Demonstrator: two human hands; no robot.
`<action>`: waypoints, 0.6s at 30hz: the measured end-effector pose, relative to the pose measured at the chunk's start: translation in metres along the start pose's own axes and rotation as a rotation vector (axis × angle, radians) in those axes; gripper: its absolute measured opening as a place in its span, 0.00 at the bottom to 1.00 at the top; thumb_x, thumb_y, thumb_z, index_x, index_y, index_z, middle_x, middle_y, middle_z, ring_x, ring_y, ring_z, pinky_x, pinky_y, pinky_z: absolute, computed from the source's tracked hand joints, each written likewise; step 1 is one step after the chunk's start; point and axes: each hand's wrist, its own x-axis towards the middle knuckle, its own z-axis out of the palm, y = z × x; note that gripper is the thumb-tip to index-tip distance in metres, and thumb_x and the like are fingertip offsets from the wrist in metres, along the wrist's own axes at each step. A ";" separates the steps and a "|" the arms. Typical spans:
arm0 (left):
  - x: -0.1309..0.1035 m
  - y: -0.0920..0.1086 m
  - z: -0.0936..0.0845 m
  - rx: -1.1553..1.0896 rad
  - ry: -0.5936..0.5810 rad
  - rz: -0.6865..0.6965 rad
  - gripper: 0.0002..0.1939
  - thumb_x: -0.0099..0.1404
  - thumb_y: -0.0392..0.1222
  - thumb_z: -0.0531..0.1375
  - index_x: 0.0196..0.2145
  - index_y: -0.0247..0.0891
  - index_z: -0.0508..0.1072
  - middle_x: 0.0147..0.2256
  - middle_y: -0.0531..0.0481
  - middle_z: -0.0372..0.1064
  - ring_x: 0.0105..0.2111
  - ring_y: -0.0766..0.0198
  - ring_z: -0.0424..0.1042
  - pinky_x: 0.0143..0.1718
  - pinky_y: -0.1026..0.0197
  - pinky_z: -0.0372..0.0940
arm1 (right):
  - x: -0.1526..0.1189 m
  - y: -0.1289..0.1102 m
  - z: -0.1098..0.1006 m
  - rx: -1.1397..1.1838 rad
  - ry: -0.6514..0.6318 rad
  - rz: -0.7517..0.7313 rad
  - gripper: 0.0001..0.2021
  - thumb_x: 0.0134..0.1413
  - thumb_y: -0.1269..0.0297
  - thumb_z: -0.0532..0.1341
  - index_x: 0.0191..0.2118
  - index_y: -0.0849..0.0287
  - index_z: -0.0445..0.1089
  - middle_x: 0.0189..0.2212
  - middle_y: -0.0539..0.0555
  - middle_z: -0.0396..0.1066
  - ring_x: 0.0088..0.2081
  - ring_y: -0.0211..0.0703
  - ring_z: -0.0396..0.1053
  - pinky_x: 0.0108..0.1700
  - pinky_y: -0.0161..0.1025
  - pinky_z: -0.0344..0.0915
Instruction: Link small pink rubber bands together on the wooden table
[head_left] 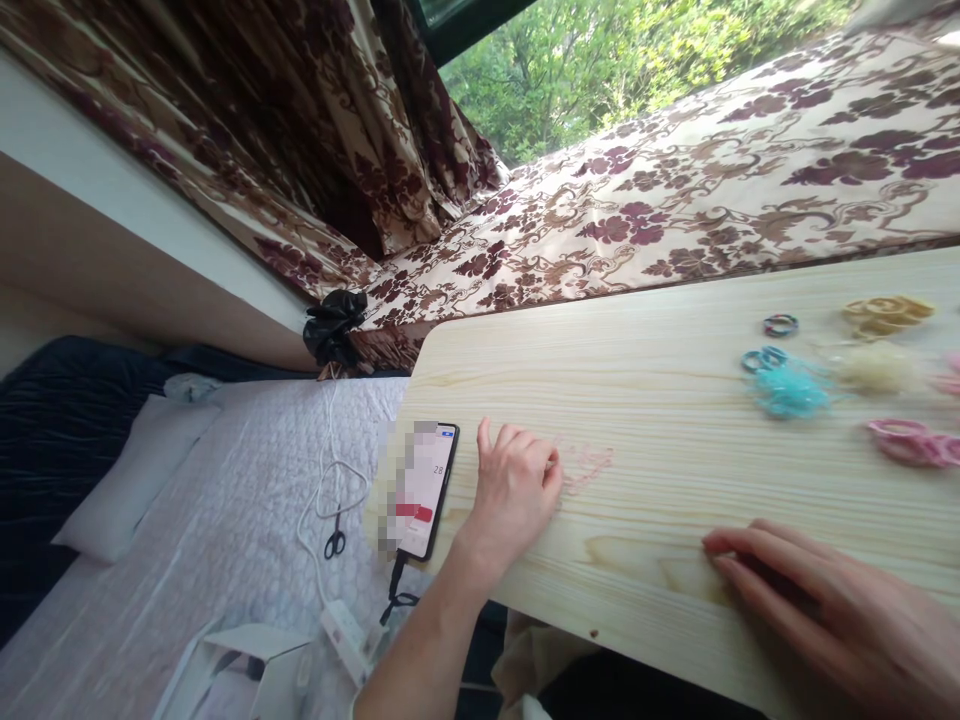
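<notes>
My left hand [517, 485] rests on the pale wooden table [660, 400], its fingers curled down and its little finger sticking out. Thin, pale pink strands [589, 465] lie right beside its fingertips; whether the fingers grip them is hidden. To the right, near the front edge, my right hand [832, 610] lies with fingers stretched out, thumb and forefinger tips close together. Nothing shows between them. Hair ties lie farther back: a fluffy turquoise one [791, 388], a fluffy cream one [874, 368], a pink one [911, 442], a tan one [889, 315] and a small multicoloured one [781, 325].
A phone [431, 490] lies at the table's left end, with a black cable plugged in. Beyond that end, a bed [247, 480] holds scissors [335, 543], a white cable and a power strip [346, 635]. A flowered cloth [637, 220] covers the window ledge behind.
</notes>
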 end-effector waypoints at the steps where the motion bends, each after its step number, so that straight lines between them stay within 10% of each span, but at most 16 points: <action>1: 0.000 0.000 0.000 0.003 0.001 0.001 0.10 0.67 0.33 0.56 0.28 0.40 0.72 0.32 0.51 0.74 0.41 0.59 0.70 0.64 0.36 0.46 | 0.000 0.000 0.000 0.002 -0.004 0.006 0.15 0.61 0.54 0.52 0.31 0.45 0.76 0.25 0.44 0.78 0.22 0.39 0.76 0.19 0.30 0.69; 18: 0.008 -0.002 0.008 0.064 0.027 0.026 0.13 0.66 0.33 0.56 0.24 0.40 0.72 0.27 0.50 0.73 0.37 0.58 0.69 0.61 0.40 0.53 | 0.000 -0.001 -0.001 -0.021 0.003 -0.007 0.16 0.62 0.55 0.52 0.31 0.46 0.76 0.26 0.44 0.78 0.22 0.39 0.76 0.19 0.30 0.69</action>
